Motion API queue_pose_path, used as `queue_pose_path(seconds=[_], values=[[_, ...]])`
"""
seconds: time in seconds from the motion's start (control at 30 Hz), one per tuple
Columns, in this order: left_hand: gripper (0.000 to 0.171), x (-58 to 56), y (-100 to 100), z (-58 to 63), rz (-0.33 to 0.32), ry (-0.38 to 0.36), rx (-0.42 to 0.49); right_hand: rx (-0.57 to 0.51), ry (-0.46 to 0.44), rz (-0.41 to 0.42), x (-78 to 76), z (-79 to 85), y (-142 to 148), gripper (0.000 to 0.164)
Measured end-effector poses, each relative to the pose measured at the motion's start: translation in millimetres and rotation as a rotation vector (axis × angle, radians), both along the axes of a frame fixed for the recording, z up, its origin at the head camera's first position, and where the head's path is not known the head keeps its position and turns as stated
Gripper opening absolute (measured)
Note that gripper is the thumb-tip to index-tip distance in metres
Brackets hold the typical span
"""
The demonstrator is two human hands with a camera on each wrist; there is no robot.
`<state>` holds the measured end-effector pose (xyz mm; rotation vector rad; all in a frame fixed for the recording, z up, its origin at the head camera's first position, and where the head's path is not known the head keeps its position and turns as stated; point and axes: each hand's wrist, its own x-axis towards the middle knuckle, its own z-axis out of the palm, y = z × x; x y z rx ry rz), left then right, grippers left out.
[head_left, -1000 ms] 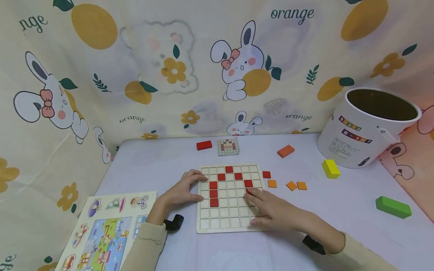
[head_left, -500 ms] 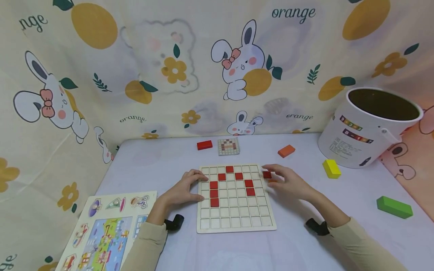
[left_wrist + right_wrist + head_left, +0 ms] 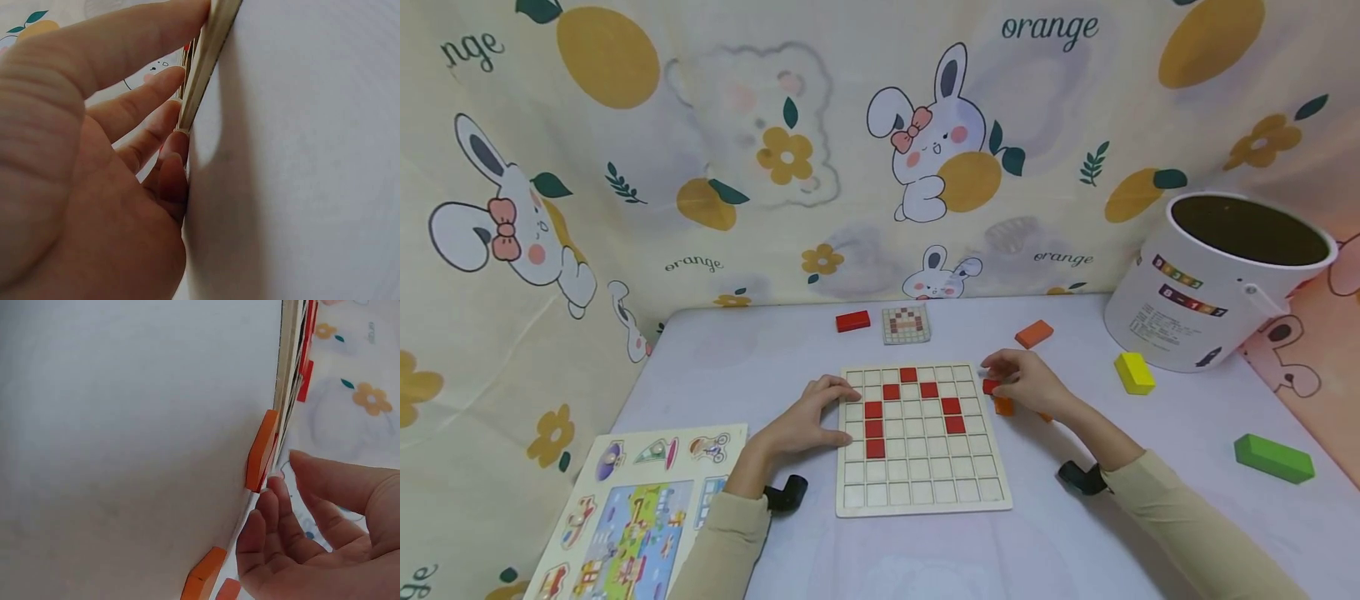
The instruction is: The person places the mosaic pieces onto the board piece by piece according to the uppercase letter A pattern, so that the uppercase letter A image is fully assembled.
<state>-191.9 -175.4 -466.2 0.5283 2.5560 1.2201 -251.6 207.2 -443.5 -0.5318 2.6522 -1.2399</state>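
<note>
A cream grid board [image 3: 917, 450] lies mid-table, with several red tiles set in an arch of cells. Along its left edge rests my left hand [image 3: 805, 417]; the left wrist view has the thumb touching the board's rim [image 3: 209, 56], fingers loosely bent. My right hand [image 3: 1033, 385] is just off the board's right edge, over a loose red tile [image 3: 988, 387] that its fingers partly cover. Thumb and fingertips stand apart in the right wrist view. Close by are an orange tile [image 3: 262, 450] and a second orange tile [image 3: 204, 575]; the hand partly hides the orange ones from the head view.
Behind the board lie a red block [image 3: 853, 321] and a small pattern card [image 3: 906, 325]. To the right are an orange block [image 3: 1034, 334], a yellow block [image 3: 1134, 372], a green block [image 3: 1273, 458] and a white bucket [image 3: 1195, 308]. A picture board [image 3: 632, 517] lies front left.
My right hand has gone from the board's right part to the loose tiles beside it, uncovering a red tile in the grid. My left hand has stayed at the board's edge.
</note>
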Motion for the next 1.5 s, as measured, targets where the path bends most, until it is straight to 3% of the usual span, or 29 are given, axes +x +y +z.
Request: queue_pose_path(seconds=[0.23,0.67,0.8,0.9,1.0,1.17,1.5], values=[[0.057,-0.2,0.6,-2.3,0.003,0.009,-0.006,0.008,-0.034,-0.036,-1.5,-2.0,3.3,0.029],[0.058,-0.5,1.2,-3.8,0.01,-0.009,-0.002,-0.017,-0.042,-0.024,1.5,1.2,3.0,0.017],[0.058,0.0,1.7,-3.0,0.016,-0.014,-0.005,-0.056,-0.048,0.08,12.3,9.7,-5.2,0.017],[0.058,0.4,1.8,-2.7,0.021,-0.017,-0.002,-0.081,-0.06,0.207,26.4,12.9,-15.8,0.018],[0.058,0.6,1.9,-2.3,0.023,-0.018,-0.002,-0.072,-0.067,0.272,41.8,12.7,-26.0,0.016],[0.058,0.6,1.6,-1.8,0.024,-0.014,-0.004,-0.019,-0.056,0.251,59.0,10.7,-37.0,0.016],[0.058,0.3,1.0,-0.8,0.02,-0.005,-0.008,0.102,0.059,0.189,70.8,8.2,-44.1,0.018]])
